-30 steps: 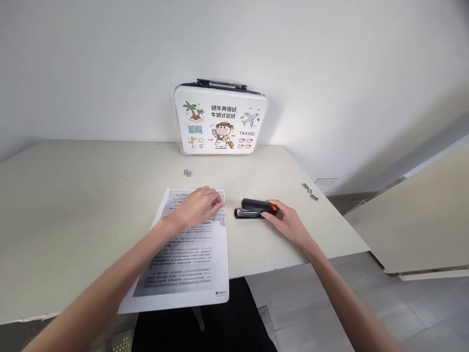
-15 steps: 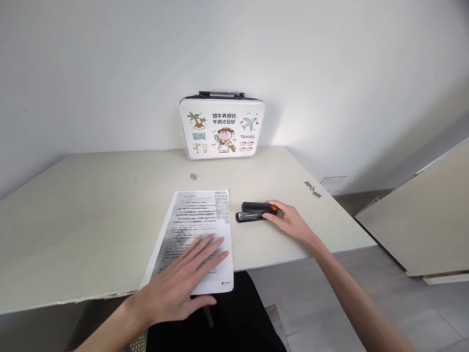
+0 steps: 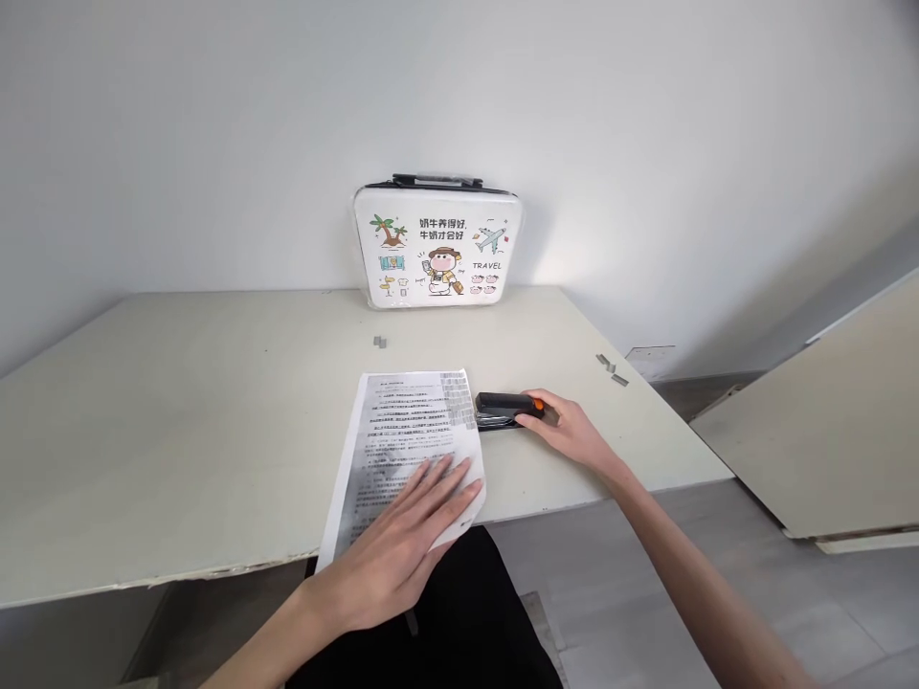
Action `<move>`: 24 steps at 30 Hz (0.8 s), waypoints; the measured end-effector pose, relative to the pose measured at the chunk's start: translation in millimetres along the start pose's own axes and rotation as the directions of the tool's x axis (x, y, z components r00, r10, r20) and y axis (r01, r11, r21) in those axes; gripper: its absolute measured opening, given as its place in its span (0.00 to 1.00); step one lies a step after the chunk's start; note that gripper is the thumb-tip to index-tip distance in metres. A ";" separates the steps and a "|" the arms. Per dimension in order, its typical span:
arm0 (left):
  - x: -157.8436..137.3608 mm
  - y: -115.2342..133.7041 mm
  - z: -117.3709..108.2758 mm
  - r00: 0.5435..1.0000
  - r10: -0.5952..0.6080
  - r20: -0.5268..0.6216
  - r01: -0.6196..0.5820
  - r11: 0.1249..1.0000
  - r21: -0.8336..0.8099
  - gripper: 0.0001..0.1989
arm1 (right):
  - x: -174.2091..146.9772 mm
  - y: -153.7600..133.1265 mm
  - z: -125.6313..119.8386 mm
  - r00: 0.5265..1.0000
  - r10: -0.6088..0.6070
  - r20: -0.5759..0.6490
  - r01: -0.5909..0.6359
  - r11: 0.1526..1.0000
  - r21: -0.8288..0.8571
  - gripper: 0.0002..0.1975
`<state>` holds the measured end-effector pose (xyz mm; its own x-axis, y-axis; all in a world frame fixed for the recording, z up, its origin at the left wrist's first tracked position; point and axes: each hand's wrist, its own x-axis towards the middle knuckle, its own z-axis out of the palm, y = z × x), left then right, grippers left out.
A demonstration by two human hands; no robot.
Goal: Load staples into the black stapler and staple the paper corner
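A printed paper sheet (image 3: 402,440) lies on the table, its near end jutting past the front edge with the lower right corner bent. My left hand (image 3: 402,545) has its fingers stretched over the sheet's lower part; its thumb passes beneath the near edge, so the paper is held between them. A black stapler (image 3: 501,406) with an orange spot sits on the table to the right. My right hand (image 3: 567,428) grips its rear end, thumb and fingers around it. The sheet's right edge reaches the stapler's front and covers the tip of its base.
A white case (image 3: 437,249) with cartoon prints stands against the wall at the table's back. Small grey staple strips (image 3: 380,342) lie in front of it. More staple strips (image 3: 612,369) are near the table's right edge. A pale panel (image 3: 825,431) stands at right.
My left hand has moved right with the sheet, bringing its edge onto the stapler's front. Its thumb has gone under the paper. My right hand and the stapler have hardly moved.
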<state>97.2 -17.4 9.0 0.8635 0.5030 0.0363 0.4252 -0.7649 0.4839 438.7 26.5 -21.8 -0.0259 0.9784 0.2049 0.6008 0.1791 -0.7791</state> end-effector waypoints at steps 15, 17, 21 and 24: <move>97.1 -65.9 -34.4 0.982 -0.189 0.018 0.189 0.982 -0.003 0.46 | 36.9 -36.7 7.9 0.997 0.066 0.045 -0.057 0.984 -0.171 0.30; 111.3 -67.9 -25.4 0.981 -0.194 0.025 0.193 0.981 0.031 0.47 | 48.9 -52.4 13.5 0.989 0.097 0.111 -0.069 0.970 -0.235 0.31; 121.4 -68.0 -11.5 0.985 -0.172 0.003 0.171 0.983 0.072 0.48 | 62.2 -71.7 21.4 0.972 0.125 0.200 -0.059 0.950 -0.307 0.30; 122.5 -68.4 -4.9 0.987 -0.157 -0.027 0.159 0.983 0.095 0.48 | 62.4 -74.4 23.1 0.967 0.110 0.231 -0.028 0.943 -0.333 0.28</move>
<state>172.6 98.5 -15.3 0.7782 0.6277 -0.0169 0.5812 -0.7098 0.3979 373.9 76.7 35.3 -0.1434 0.9894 -0.0246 0.8329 0.1072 -0.5429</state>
